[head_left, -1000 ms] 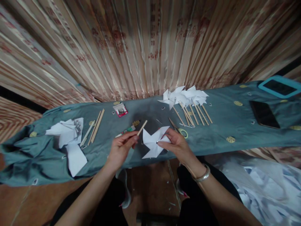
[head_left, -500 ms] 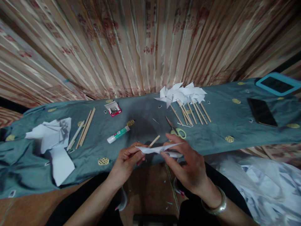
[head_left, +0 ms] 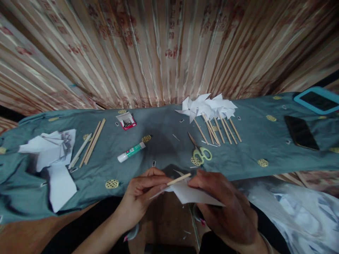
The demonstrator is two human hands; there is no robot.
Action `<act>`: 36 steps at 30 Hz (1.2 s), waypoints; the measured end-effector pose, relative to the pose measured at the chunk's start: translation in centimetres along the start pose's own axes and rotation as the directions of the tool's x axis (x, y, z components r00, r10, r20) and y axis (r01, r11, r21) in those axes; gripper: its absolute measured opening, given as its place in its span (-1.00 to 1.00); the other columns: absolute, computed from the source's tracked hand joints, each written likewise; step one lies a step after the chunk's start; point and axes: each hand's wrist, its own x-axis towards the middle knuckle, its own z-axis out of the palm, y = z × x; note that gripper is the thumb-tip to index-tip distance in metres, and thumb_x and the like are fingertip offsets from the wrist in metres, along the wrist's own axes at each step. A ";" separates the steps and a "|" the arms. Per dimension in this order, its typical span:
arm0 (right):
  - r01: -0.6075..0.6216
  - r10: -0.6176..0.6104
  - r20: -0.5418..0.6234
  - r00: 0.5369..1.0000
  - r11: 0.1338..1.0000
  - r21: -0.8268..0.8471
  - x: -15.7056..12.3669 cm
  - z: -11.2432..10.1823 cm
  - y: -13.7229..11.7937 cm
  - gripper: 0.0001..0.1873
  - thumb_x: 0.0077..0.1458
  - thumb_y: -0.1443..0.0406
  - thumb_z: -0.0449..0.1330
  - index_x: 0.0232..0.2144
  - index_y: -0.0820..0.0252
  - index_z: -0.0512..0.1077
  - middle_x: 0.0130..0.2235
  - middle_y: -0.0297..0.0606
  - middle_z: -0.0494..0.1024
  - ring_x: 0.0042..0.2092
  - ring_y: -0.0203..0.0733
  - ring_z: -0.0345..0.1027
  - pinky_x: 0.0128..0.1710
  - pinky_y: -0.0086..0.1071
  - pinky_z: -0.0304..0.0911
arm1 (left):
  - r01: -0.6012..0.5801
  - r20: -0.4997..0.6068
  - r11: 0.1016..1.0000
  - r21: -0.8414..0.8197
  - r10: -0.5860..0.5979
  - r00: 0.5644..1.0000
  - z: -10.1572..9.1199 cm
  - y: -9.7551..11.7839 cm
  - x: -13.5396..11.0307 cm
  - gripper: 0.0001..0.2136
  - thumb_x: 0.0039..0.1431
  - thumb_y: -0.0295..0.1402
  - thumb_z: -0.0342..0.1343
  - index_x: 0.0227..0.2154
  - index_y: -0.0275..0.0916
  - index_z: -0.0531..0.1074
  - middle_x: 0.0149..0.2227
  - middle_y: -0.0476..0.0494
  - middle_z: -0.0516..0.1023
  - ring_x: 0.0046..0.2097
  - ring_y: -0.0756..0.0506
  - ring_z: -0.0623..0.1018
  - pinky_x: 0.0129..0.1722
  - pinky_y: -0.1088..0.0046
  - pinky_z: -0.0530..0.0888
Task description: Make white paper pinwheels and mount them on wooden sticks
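A white paper pinwheel (head_left: 194,194) is between my two hands above the table's near edge. Across its upper side a short length of wooden stick (head_left: 180,179) shows, slanting up to the right. My left hand (head_left: 143,192) is closed around the left end of the paper and the stick. My right hand (head_left: 225,203) grips the right part of the paper, thumb below and fingers above; some fingertips are hidden. Beyond my hands lie scissors (head_left: 198,154) with light green handles.
Several finished pinwheels (head_left: 209,107) lie at the back. A glue stick (head_left: 131,152), a small box of metal pins (head_left: 128,121), wooden sticks (head_left: 95,141), a pen (head_left: 81,151) and white paper pieces (head_left: 62,187) lie leftward. A phone (head_left: 301,132) and a blue-framed device (head_left: 317,100) lie right.
The pinwheel has tilted so its broad face shows, and the stick now lies over the paper. Both hands are a little lower, and my right hand has turned inward.
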 end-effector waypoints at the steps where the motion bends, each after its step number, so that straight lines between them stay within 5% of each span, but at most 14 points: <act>1: -0.003 0.003 0.017 1.000 1.000 0.007 -0.1 -0.1 0.0 -0.48 0.19 0.49 0.09 0.20 0.20 0.25 -0.14 -0.23 0.58 -0.06 -0.19 0.44 -0.04 -0.35 0.42 | 0.000 0.006 1.000 0.005 0.000 1.000 0.0 0.0 0.0 -0.85 0.15 -0.28 0.21 -0.26 -0.01 0.67 -0.36 -0.12 0.52 -0.35 -0.03 0.44 -0.38 0.50 0.35; 14: -0.025 0.024 0.042 0.999 0.999 0.026 -0.8 0.0 0.2 -0.20 0.16 0.47 0.12 0.37 0.04 -0.03 -0.09 -0.24 0.61 -0.06 -0.07 0.48 -0.06 -0.21 0.45 | 0.016 0.013 1.000 0.020 -0.017 1.000 0.1 -0.2 -0.1 -0.80 0.15 -0.13 0.21 -0.26 -0.03 0.67 -0.38 -0.17 0.53 -0.36 -0.08 0.46 -0.40 0.44 0.37; 31: -0.056 0.055 0.015 0.998 0.998 0.032 -0.4 0.3 0.2 -0.26 0.14 0.49 0.14 0.32 0.05 0.10 -0.13 -0.27 0.63 -0.09 -0.12 0.53 -0.08 -0.27 0.50 | 0.015 0.019 0.999 0.044 -0.016 1.000 0.1 -0.1 -0.1 -0.81 0.15 -0.17 0.20 -0.27 -0.06 0.68 -0.38 -0.19 0.54 -0.38 -0.08 0.45 -0.40 0.42 0.37; 36: -0.236 0.247 -0.097 0.964 0.965 0.116 0.4 0.9 -0.2 -0.43 0.14 0.44 0.17 0.18 -0.02 0.28 -0.23 -0.37 0.67 -0.23 -0.20 0.59 -0.21 -0.39 0.53 | -0.042 0.005 0.996 0.084 0.042 0.999 -0.2 -0.4 -0.2 -0.83 0.16 -0.24 0.20 -0.26 -0.07 0.67 -0.37 -0.18 0.54 -0.36 -0.09 0.46 -0.39 0.43 0.38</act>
